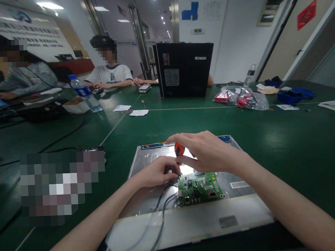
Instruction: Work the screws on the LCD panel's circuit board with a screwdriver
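My right hand (210,151) is closed around the red-orange and black handle of a screwdriver (179,148), which stands roughly upright. Below it, my left hand (157,171) has its fingers pinched together at the upper left corner of a green circuit board (200,188). What lies between those fingertips is hidden, and so is the screwdriver's tip. The board rests on the back of a flat silver metal panel (238,194), which looks like a display panel. Dark cables (162,218) run from the board's left side down over the panel's front edge.
A black computer case (185,69) stands across the green table (268,150). A water bottle (84,94) is at left; a clear bag with red items (241,98) and blue gloves (295,94) lie at right. Two people (109,74) sit opposite, and another person's hand (138,81) shows beside the case.
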Tool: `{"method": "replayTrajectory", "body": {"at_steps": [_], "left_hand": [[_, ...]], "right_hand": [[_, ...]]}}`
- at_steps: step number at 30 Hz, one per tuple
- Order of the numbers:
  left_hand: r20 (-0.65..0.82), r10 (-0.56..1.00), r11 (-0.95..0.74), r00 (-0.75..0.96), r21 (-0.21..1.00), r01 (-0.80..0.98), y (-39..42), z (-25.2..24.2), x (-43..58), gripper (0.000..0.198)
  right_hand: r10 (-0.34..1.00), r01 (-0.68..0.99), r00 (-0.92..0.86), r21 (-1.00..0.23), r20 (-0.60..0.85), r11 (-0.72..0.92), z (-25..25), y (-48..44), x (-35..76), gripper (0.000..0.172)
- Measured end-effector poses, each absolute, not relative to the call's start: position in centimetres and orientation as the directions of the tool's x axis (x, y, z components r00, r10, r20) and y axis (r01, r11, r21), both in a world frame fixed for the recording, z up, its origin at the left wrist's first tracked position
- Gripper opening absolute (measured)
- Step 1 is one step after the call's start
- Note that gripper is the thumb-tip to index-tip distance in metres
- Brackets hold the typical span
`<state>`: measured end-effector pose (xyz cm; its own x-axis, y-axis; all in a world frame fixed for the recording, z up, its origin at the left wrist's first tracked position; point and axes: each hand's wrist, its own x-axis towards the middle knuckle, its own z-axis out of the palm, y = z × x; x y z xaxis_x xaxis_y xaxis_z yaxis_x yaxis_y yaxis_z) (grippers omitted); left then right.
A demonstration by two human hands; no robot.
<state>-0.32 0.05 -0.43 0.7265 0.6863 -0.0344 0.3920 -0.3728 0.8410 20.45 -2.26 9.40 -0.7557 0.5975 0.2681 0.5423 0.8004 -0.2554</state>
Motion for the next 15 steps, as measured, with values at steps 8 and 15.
{"method": "replayTrajectory", "body": {"at_steps": [8, 15], "left_hand": [[-0.008, 0.674, -0.404, 0.739, 0.833, 0.378, 0.05, -0.04, -0.22, 0.006], [0.000, 0.682, -0.397, 0.732, 0.840, 0.370, 0.04, 0.05, -0.26, 0.006]], "right_hand": [[0.570, 0.516, -0.769, -0.245, 0.291, 0.821, 9.47, -2.37, 20.47, 0.037], [0.566, 0.522, -0.764, -0.218, 0.311, 0.825, 9.32, -2.25, 20.26, 0.035]]}}
